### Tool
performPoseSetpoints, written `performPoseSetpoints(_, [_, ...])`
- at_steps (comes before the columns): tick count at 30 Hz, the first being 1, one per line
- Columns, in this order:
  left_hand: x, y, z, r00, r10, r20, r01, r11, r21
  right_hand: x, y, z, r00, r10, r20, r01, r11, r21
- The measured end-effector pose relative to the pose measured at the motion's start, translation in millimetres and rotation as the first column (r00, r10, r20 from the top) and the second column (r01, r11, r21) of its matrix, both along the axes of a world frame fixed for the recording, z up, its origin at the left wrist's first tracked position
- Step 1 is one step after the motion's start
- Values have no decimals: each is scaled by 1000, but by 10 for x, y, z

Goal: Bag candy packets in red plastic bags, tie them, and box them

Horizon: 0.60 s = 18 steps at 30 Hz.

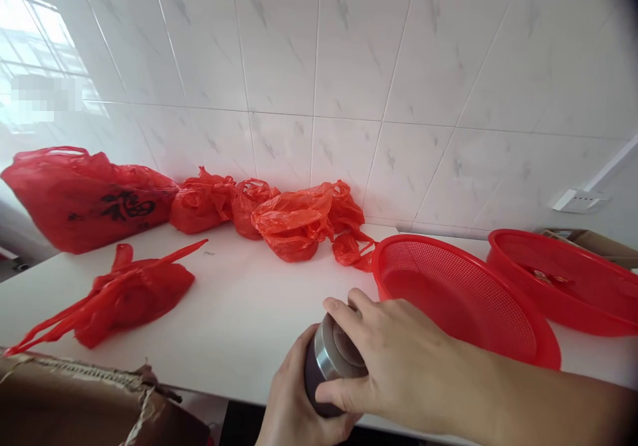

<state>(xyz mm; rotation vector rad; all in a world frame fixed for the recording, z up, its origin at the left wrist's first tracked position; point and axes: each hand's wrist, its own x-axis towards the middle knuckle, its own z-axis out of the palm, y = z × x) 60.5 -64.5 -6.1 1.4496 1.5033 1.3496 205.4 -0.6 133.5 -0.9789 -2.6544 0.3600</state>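
A dark thermos (326, 366) with a shiny metal band is held over the front edge of the white table (234, 300). My left hand (294, 399) is wrapped around its body from the left and below. My right hand (393, 346) reaches in from the right, its fingers curled over the thermos lid (343, 343) and its thumb on the near side. Part of the lid is hidden under those fingers. Just beyond my right hand stands a red mesh basket (463, 300), whose inside shows nothing I can make out.
Several red plastic bags (294, 223) line the tiled wall; a knotted bag (134, 293) lies nearer on the left. An open cardboard box (64, 399) fills the lower left corner. A second red basket (573, 286) holds small items at right, before a wall socket (581, 201).
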Motion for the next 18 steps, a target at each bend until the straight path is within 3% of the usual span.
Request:
performPoseSetpoints(3, [20,-175,-12,1000,2,-28,-2,1000,0,7,-138,-17,992,64,112,-63,998,-12])
performPoseSetpoints(6, [39,-290,71,999,-15,-30,15,1000,25,39,-231,28,970,135,202,-135,991,-12])
performPoseSetpoints(10, [24,-366,192,990,-140,34,138,988,66,78,-280,135,927,232,293,-245,970,6])
performPoseSetpoints(14, [-14,-403,233,953,-290,89,291,957,10,113,-258,249,864,387,320,-402,915,-22])
performPoseSetpoints(18, [34,-411,223,947,-299,116,302,953,-3,114,-290,359,859,370,354,-368,927,-77])
